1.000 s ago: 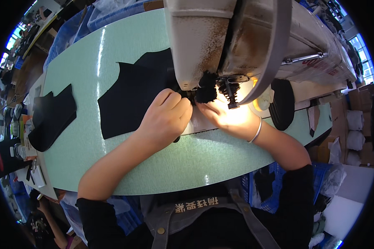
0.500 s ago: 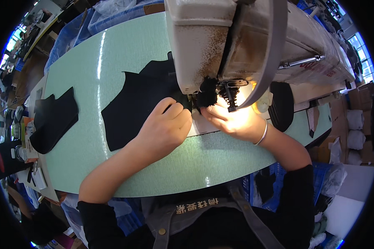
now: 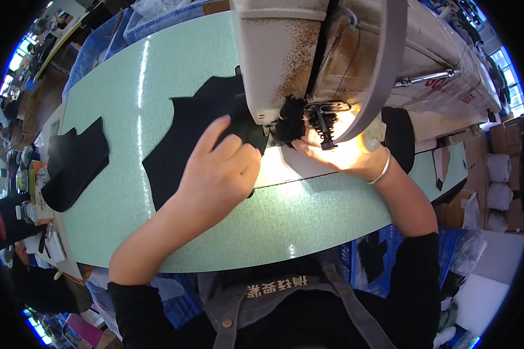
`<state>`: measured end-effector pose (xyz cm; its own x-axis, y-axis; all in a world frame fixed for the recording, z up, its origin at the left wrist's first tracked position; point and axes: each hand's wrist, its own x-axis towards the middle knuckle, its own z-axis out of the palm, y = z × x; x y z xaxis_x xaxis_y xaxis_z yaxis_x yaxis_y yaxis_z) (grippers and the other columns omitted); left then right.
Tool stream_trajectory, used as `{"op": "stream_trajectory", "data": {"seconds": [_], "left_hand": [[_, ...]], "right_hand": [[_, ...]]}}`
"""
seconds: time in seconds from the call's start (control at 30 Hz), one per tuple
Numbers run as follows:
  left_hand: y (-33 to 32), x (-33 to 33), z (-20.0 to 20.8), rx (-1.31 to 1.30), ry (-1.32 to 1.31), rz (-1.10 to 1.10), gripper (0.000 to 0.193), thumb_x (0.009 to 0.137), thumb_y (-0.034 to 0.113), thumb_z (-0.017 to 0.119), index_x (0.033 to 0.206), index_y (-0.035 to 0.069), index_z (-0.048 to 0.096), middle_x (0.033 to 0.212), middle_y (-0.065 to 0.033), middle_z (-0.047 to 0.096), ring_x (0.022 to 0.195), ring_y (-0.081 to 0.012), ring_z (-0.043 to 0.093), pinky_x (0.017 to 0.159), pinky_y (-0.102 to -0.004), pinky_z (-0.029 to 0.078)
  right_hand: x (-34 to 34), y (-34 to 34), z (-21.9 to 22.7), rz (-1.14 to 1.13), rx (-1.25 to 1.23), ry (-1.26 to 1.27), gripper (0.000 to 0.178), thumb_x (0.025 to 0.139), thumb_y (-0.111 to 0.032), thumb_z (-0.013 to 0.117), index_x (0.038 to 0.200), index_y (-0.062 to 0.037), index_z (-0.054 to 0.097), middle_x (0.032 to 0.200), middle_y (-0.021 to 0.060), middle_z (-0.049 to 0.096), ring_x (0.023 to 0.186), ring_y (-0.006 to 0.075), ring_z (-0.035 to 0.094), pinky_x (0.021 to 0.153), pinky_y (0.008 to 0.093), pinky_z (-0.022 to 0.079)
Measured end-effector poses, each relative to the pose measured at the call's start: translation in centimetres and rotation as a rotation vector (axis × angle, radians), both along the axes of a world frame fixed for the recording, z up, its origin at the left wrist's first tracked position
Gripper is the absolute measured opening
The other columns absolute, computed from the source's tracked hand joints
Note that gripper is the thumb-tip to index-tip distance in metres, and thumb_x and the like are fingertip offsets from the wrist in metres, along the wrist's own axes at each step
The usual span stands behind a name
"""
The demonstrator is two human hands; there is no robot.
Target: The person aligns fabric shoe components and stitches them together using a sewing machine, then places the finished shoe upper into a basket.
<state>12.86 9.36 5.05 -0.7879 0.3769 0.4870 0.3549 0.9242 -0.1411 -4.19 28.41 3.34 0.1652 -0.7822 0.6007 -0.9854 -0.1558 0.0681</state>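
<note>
A large black fabric piece lies on the pale green table, running under the head of a sewing machine. Over its right part is my left hand, index finger raised and stretched, the other fingers curled over the fabric; the thumb is hidden. A dark edge of fabric shows just beneath that hand. My right hand, a bangle at its wrist, reaches in beside the needle area. Its fingertips come together near a fuzzy black part; glare and the machine's spring partly hide them, and what they hold cannot be made out.
A smaller black fabric piece lies at the table's left. Another dark piece is right of my right hand. The machine's curved grey arm hangs above that hand. Blue crates stand beyond the table's near edge.
My left hand has shifted slightly left and down from the needle area, its index finger now lifted from the fist. My right hand has moved a little right and up.
</note>
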Motion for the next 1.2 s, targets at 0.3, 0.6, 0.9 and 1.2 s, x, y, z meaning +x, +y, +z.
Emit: {"op": "stream_trajectory", "data": {"seconds": [0.3, 0.6, 0.9, 1.2], "left_hand": [[1.2, -0.4, -2.5, 0.117, 0.031, -0.084, 0.011, 0.059, 0.007, 0.060, 0.063, 0.005, 0.050, 0.067, -0.0056, 0.040, 0.071, -0.0206, 0.046, 0.074, -0.0332, 0.043], [1.3, -1.1, -2.0, 0.088, 0.076, 0.016, 0.008, 0.063, 0.007, 0.059, 0.066, 0.005, 0.053, 0.071, -0.0070, 0.042, 0.074, -0.0223, 0.047, 0.083, -0.0368, 0.046], [0.0, 0.4, -0.6, 0.075, -0.188, -0.071, 0.019, 0.074, 0.003, 0.064, 0.091, -0.001, 0.067, 0.078, -0.0045, 0.055, 0.080, -0.0209, 0.054, 0.087, -0.0400, 0.046], [0.7, 0.5, -1.6, 0.182, -0.219, -0.045, 0.025, 0.068, 0.002, 0.064, 0.092, 0.000, 0.067, 0.081, -0.0043, 0.055, 0.087, -0.0226, 0.055, 0.081, -0.0374, 0.043]], "right_hand": [[2.8, 0.3, -0.1, -0.057, 0.143, 0.195, 0.023, 0.064, -0.012, 0.066, 0.085, -0.0073, 0.071, 0.096, 0.0034, 0.064, 0.099, 0.0227, 0.060, 0.089, 0.0459, 0.044], [1.3, -1.1, -2.2, -0.074, -0.015, -0.148, 0.024, 0.064, -0.016, 0.070, 0.087, -0.0071, 0.070, 0.095, 0.0063, 0.066, 0.096, 0.0266, 0.062, 0.085, 0.0438, 0.049], [1.3, 0.3, -0.2, -0.033, 0.046, 0.125, 0.014, 0.062, -0.017, 0.068, 0.074, -0.0095, 0.068, 0.076, 0.0022, 0.058, 0.089, 0.0239, 0.059, 0.086, 0.0436, 0.048], [3.0, 0.2, -0.1, -0.070, 0.125, 0.180, 0.015, 0.061, -0.013, 0.064, 0.075, -0.0093, 0.067, 0.082, -0.0007, 0.058, 0.090, 0.0198, 0.057, 0.088, 0.0438, 0.042]]}}
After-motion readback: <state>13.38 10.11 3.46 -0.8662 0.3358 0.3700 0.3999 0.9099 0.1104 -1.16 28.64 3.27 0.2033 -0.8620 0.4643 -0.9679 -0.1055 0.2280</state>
